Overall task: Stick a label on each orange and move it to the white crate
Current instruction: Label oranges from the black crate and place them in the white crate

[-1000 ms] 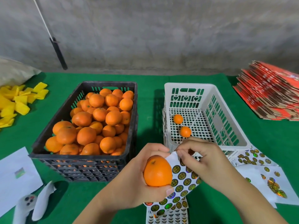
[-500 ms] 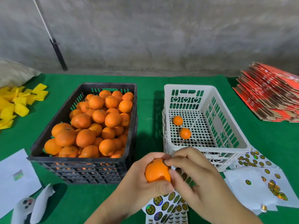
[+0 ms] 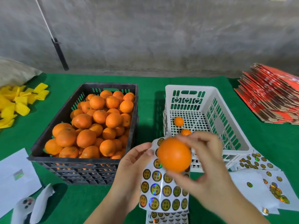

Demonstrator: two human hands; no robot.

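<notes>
My right hand (image 3: 208, 168) grips one orange (image 3: 174, 155) in its fingertips, just in front of the near left corner of the white crate (image 3: 191, 88). No label shows on the side of the orange facing me. My left hand (image 3: 134, 160) holds the top edge of a sticker sheet (image 3: 158, 189) covered with round gold labels, right beside and behind the orange. Two small oranges (image 3: 178, 121) lie on the white crate's floor. The black crate (image 3: 110, 85) at the left is piled with several oranges (image 3: 97, 123).
More sticker sheets (image 3: 258, 183) lie right of my hands and at the bottom edge. A stack of red cardboard (image 3: 271, 94) sits far right. Yellow pieces (image 3: 16, 101), white paper (image 3: 14, 173) and a white handheld device (image 3: 29, 206) are at the left.
The orange has passed from my left hand to my right hand, which has lifted it up and right toward the white crate. My left hand keeps the sticker sheet.
</notes>
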